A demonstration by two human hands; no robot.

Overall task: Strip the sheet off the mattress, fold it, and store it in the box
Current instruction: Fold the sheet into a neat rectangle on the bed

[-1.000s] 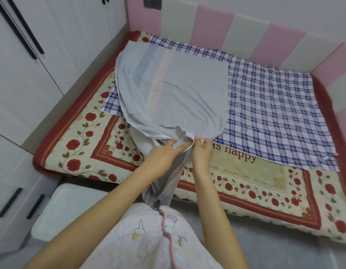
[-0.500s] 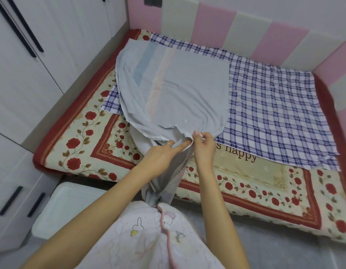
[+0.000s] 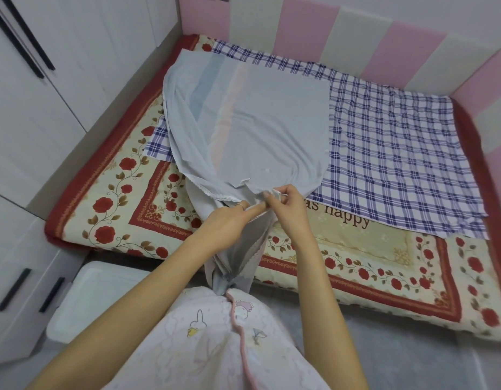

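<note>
My left hand (image 3: 229, 220) and right hand (image 3: 285, 205) pinch the grey sheet (image 3: 260, 130) at its near edge; it lies on the checked cloth (image 3: 384, 153) over the rose mattress (image 3: 356, 249); white box (image 3: 97, 299) beside.

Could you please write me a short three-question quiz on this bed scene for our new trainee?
1. True or false: the pale grey sheet lies partly on top of the blue checked cloth.
2. Multiple choice: where is the white box? A) on the floor beside the mattress; B) on the checked cloth; C) in the person's hands.
3. Fill in: the left hand and the right hand both pinch the ____.

Key: 1 true; 2 A; 3 sheet.
</note>
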